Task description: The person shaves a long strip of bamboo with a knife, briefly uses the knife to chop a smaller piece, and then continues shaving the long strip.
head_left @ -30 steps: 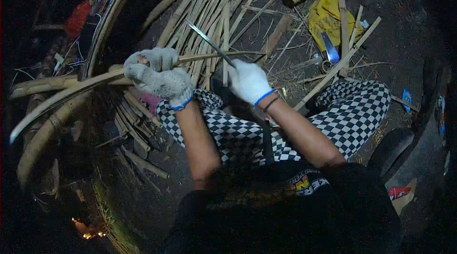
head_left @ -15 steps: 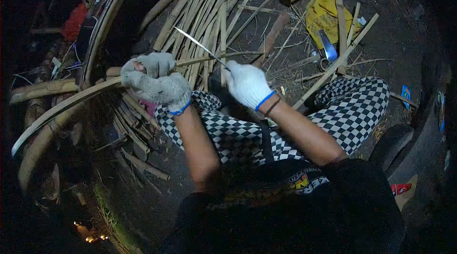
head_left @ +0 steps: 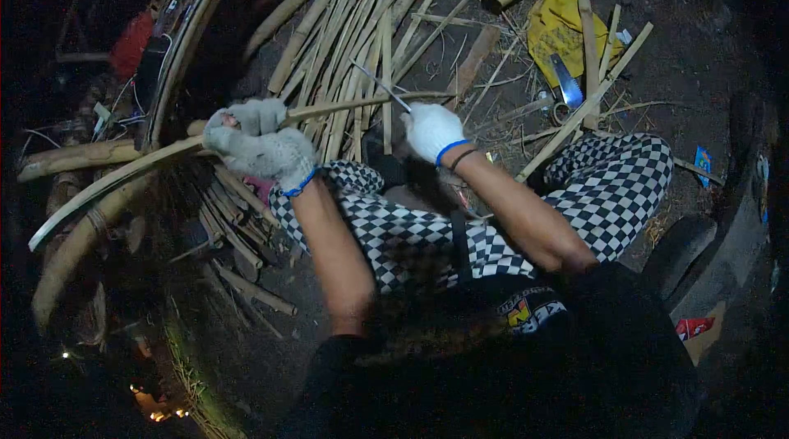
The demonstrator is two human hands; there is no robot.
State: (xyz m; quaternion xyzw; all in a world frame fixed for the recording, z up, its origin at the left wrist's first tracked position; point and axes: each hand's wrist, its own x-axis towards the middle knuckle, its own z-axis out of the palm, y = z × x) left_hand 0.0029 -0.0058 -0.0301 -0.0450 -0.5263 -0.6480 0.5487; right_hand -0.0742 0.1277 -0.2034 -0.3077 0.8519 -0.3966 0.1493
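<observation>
Bamboo strip [head_left: 329, 108] runs through the clenched left hand [head_left: 259, 139], both ends jutting past; a gap separates it from the right hand [head_left: 436, 131], closed round a knife [head_left: 380, 84]. Piled sticks [head_left: 362, 7] lie beyond the gap.

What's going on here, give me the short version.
A seated person is working with both hands gloved. The left hand grips a long, curved strip, while the right hand holds a thin blade that crosses it in view; whether the blade touches it, I can't tell. Beyond the hands, a pile of similar strips lies on the ground.
</observation>
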